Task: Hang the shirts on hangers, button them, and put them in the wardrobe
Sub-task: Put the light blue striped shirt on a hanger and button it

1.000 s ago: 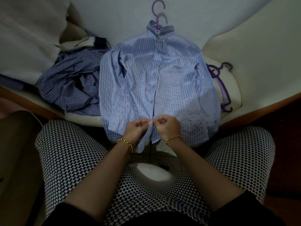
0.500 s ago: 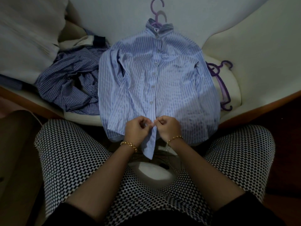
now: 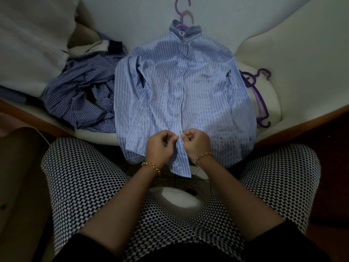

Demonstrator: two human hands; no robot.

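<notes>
Your striped shirt [image 3: 188,95] lies flat on the white seat [image 3: 272,106] in front of you, front side up. It is on a purple hanger [image 3: 181,8], and the hook pokes out above the collar. A row of small white buttons [image 3: 178,98] runs down the middle of the shirt. The bottom edge hangs over the front of the seat, between your knees.

Your 2 hands are low on the shirt, side by side at the middle strip, and they almost touch. Your left hand [image 3: 160,146] has its fingers curled and pinches the cloth on its side of the strip. Your right hand [image 3: 196,142] is curled the same way and pinches the other side. You cannot see if a button sits between your fingertips, because your fingers hide it. Below your hands, a loose flap of the shirt front hangs down.

Each wrist has 1 gold bracelet [image 3: 151,166].

A checked shirt [image 3: 81,99] lies in a crumpled heap just beside the striped shirt, on your left. It touches the striped sleeve. More purple spare hangers [image 3: 258,95] lie on the seat on your right, partly tucked under the other sleeve.

Your legs are in black and white checked trousers [image 3: 85,186], spread wide apart.
</notes>
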